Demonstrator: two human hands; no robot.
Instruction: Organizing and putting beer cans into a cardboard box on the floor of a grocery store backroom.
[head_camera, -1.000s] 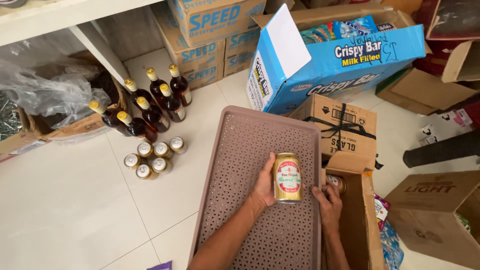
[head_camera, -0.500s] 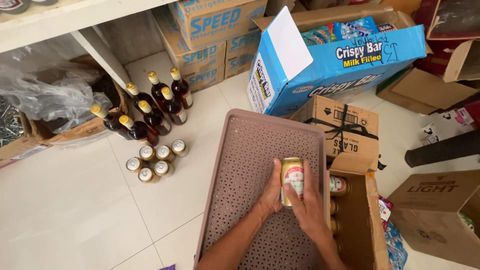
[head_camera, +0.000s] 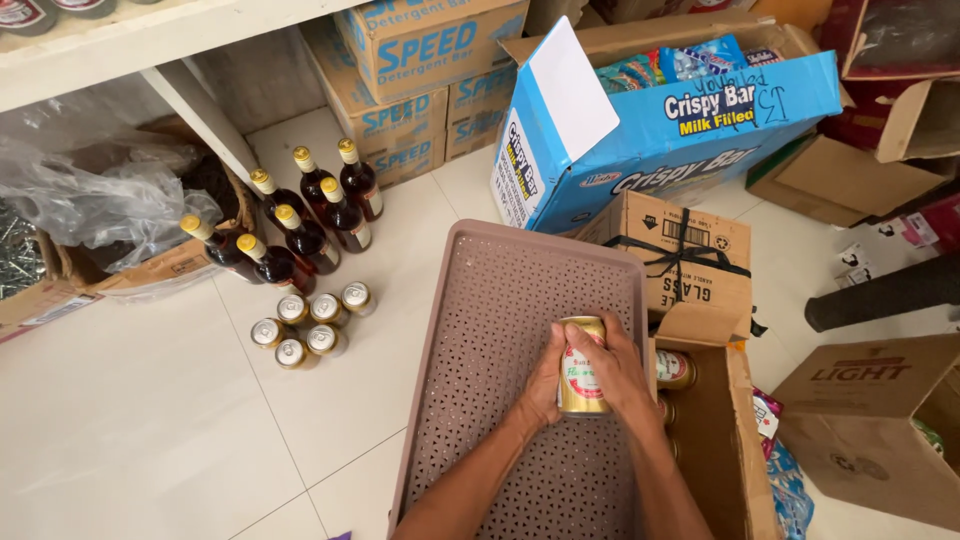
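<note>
So compared with a second back, when our left hand (head_camera: 548, 385) was holding the gold can (head_camera: 581, 366) alone and our right hand (head_camera: 622, 372) was down by the open cardboard box (head_camera: 712, 440), we've now got both hands wrapped around that can, and it has dropped lower over the tray. Half a second ago both hands were already on it, so not much has changed since then, just a slightly tighter cup. Grip-wise, our left fingers press the can's left side and our right palm and fingers curl over its right side and front, so it's squeezed between the two hands, standing upright over the middle of the brownish plastic tray (head_camera: 500, 300). We can't tell whether its bottom touches the tray. The tray is a rounded rectangle, matte, punched all over with small holes like a grid. The can is smooth shiny metal with a red and white label band. In the box to our right, more gold cans (head_camera: 675, 368) lie on their sides. Off to the left on the glossy white tile floor sit a cluster of upright cans (head_camera: 310, 325) and dark glass bottles (head_camera: 300, 225) with gold foil caps.
</note>
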